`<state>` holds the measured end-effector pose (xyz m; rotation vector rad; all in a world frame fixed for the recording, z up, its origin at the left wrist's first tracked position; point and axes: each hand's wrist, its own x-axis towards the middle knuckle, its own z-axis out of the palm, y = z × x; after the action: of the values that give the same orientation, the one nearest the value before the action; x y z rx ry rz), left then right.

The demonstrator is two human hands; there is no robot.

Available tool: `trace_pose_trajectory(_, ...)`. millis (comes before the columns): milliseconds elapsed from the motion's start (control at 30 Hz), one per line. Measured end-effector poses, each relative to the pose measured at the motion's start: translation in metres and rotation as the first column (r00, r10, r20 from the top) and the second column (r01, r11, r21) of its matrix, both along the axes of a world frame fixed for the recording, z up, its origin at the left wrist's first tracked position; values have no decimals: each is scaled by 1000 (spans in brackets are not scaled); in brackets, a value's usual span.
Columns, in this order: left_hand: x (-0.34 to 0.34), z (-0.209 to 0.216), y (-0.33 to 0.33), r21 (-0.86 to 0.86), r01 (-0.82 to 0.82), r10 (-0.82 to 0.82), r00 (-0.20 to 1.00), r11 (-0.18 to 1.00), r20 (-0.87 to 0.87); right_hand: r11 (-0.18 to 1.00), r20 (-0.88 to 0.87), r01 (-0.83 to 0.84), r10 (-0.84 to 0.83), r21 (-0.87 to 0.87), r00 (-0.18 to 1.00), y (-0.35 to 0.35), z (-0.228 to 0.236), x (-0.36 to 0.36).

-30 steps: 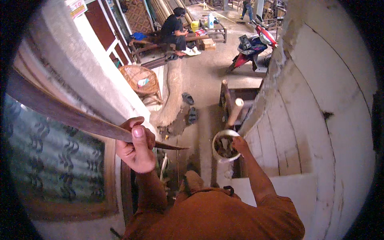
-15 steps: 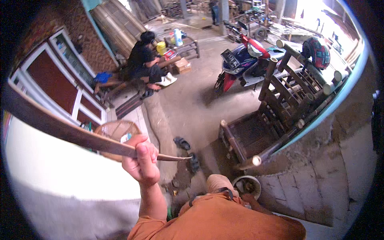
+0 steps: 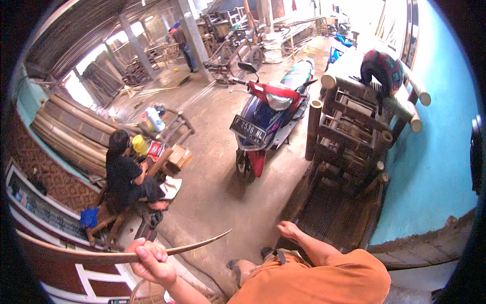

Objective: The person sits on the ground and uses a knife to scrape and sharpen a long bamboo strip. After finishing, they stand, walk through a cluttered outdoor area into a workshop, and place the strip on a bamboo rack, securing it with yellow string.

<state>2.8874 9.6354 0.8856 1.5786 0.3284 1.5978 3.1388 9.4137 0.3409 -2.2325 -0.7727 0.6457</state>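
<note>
My left hand (image 3: 153, 262) is closed around a long, flat brown bamboo strip (image 3: 96, 257). The strip runs off past the left side of the view. Its thin, pointed end curves up to the right beyond my fingers. My right hand (image 3: 288, 230) hangs in front of my body with curled fingers, and nothing shows in it. Nearest to it is a dark bamboo bench (image 3: 329, 215) with a slatted seat; I cannot tell whether they touch.
A red and blue motorbike (image 3: 268, 114) stands ahead. A helmet (image 3: 382, 73) rests on stacked bamboo furniture (image 3: 354, 109) at right, beside a turquoise wall (image 3: 440, 152). At left a person in black (image 3: 124, 172) sits near a cardboard box (image 3: 179, 156). Another person (image 3: 185, 48) stands behind by a pillar.
The view has swung up and right, bringing more of the workshop in. My left hand with the strip sits lower in view. My right hand has come forward from beside the bucket, now out of view.
</note>
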Motion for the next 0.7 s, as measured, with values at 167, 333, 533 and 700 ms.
trace_pose_trajectory(167,81,1,144,16,86,-87,996,996,34,949,-234,4,73,314,969,232,211,86)
trace_pose_trajectory(333,189,-31,302,12,204,-205,976,979,78,805,-231,-245,422,541,877,415,305,113)
trace_pose_trajectory(533,337,-19,471,82,379,-375,925,922,-56,726,69,-276,302,630,951,600,332,167)
trace_pose_trajectory(700,447,-1,585,35,491,-489,870,870,-63,779,54,-130,122,614,991,712,355,251)
